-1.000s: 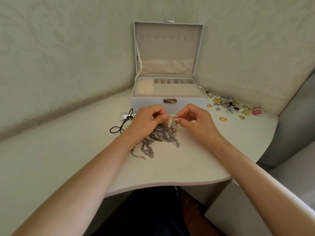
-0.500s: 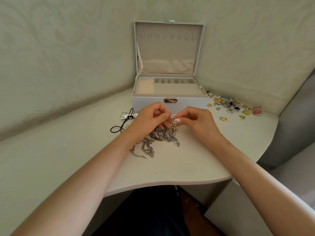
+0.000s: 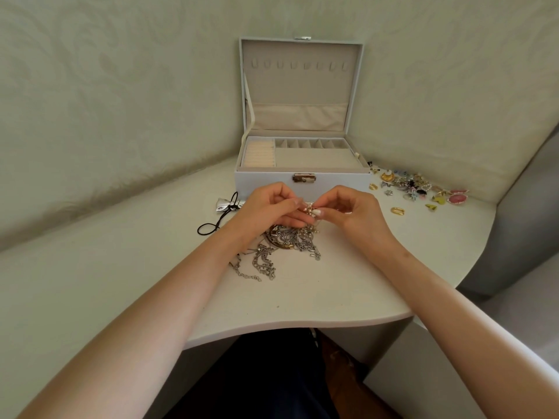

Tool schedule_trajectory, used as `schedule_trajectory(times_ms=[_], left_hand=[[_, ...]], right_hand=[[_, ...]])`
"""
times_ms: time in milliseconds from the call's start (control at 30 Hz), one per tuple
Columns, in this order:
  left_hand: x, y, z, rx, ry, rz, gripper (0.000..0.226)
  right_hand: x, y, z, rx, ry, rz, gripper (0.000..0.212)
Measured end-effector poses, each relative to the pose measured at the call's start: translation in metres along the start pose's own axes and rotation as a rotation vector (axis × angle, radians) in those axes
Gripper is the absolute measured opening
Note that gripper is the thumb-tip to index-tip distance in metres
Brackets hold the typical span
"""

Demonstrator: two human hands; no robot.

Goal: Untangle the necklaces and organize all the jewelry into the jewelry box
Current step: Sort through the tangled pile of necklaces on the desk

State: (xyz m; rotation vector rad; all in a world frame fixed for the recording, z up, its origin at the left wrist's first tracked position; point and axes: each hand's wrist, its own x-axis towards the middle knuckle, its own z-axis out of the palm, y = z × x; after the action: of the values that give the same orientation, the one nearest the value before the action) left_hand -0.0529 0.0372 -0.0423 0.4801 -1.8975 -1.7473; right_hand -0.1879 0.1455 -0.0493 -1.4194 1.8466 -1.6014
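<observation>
Head view: left hand (image 3: pixel 269 207) and right hand (image 3: pixel 355 213) pinch pearl strand (image 3: pixel 308 208) hanging straight down.

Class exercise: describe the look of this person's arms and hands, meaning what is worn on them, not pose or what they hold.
Left forearm and right forearm are bare to the frame edge: no sleeves, watch or bracelets. The left hand and right hand wear no gloves; no rings show. A right-hand nail looks pale-polished.

There is one jewelry box (image 3: pixel 266 184), with one left hand (image 3: pixel 269 207), one right hand (image 3: pixel 354 210) and one tangle of necklaces (image 3: pixel 290 240) before it, one black cord (image 3: pixel 211 228) left of it, and small pieces (image 3: pixel 414 189) right of it, too jumbled to count.
</observation>
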Motion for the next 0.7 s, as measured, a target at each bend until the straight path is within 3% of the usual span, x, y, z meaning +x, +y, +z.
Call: schedule_trajectory(times_ms=[367,700], left_hand=[[0.0015,-0.0040,-0.0001,0.093,0.015,0.039,0.007],[0.0023,-0.0062,-0.0021,0.127,0.036,0.089,0.017]], right_hand=[[0.0017,0.0038,-0.0001,-0.046,0.024,0.007,0.012],[0.0020,0.0064,0.0003,-0.072,-0.009,0.024,0.020]])
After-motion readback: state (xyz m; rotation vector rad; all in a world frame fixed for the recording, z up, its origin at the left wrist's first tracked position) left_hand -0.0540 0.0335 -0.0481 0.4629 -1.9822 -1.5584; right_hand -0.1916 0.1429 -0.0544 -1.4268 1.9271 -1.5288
